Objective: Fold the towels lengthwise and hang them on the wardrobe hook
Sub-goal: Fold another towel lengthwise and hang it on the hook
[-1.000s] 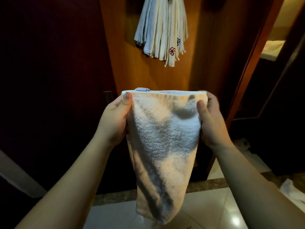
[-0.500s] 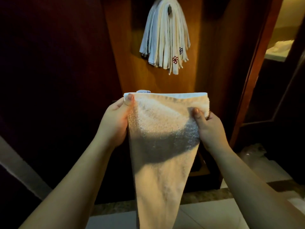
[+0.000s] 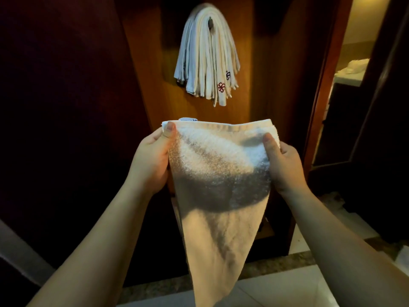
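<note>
I hold a white terry towel (image 3: 219, 196) up in front of me, folded and hanging down to a narrow end. My left hand (image 3: 152, 160) pinches its top left corner, thumb on the front. My right hand (image 3: 282, 165) pinches the top right edge a little below the corner. Above and behind, several folded white towels (image 3: 207, 58) hang in a bundle from the dark hook (image 3: 210, 24) on the wooden wardrobe panel (image 3: 143, 85). Two of them show small embroidered flower marks.
A dark wardrobe door (image 3: 62, 107) stands at the left. At the right, a wooden door frame (image 3: 325, 85) opens onto a lit room with white cloth on a counter (image 3: 352, 67). Pale floor tiles (image 3: 276, 289) lie below, with something white at the right edge (image 3: 402, 258).
The view has tilted up, so the hook and the hanging bundle show fully. My right hand slid down from the top right corner to grip the edge lower. The towel stays held up.
</note>
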A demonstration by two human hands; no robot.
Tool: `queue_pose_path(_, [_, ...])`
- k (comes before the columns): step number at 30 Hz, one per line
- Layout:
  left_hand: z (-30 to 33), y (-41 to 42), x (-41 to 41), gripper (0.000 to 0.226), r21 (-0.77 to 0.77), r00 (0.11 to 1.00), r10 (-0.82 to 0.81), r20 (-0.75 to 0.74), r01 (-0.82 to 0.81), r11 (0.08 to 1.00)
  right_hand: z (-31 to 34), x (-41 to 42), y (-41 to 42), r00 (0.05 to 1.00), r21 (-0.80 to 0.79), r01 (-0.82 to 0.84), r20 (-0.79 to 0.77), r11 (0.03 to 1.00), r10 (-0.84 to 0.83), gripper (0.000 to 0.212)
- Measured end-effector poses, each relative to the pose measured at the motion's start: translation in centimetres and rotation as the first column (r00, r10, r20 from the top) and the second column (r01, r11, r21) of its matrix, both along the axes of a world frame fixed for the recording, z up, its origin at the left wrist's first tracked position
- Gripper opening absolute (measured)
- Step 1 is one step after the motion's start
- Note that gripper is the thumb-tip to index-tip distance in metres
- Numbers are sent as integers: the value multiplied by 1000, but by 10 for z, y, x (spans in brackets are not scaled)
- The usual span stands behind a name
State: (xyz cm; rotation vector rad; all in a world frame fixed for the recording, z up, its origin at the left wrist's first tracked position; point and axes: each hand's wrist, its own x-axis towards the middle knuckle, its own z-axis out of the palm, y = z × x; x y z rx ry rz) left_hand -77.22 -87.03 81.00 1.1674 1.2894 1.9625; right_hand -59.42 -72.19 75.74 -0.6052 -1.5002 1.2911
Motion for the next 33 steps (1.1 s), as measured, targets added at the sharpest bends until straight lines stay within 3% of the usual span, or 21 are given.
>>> queue_pose_path(5, [-1, 4, 5, 43, 1, 999, 33, -41, -33, 999, 1, 3, 8, 996, 8, -55, 68, 998, 55, 47])
queue_pose_path(9, [1, 4, 3, 40, 5, 993, 88, -77, -88, 996, 2, -1, 10, 995, 94, 72, 66, 993, -79, 58])
queue_pose_path(16, [3, 3, 6, 35, 5, 993, 88, -81, -88, 996, -3, -4, 9, 986, 89, 138, -107, 986, -128, 44])
queue_pose_path(21, [-1, 5, 8, 34, 32, 998, 53, -44, -51, 998, -3, -1, 9, 992, 86, 105, -83, 991, -98, 40])
queue_pose_path(23, [0, 4, 8, 36, 41, 998, 50, -46, -48, 998, 1, 0, 12, 998, 88, 55, -44, 995, -51, 39])
queue_pose_path(25, [1, 2, 8, 35, 51, 999, 39, -33, -38, 998, 6, 3, 16, 994, 69, -103, 33, 992, 101, 44])
queue_pose_path(28, [3, -1, 7, 34, 45, 998, 26, -52, -24, 999, 11, 7, 22, 935, -24, -332, 127, 943, 332, 78])
queue_pose_path(33, [2, -9, 5, 35, 11, 993, 24, -115, -23, 1000, 8, 12, 21, 904, -87, -421, 48, 903, 426, 87])
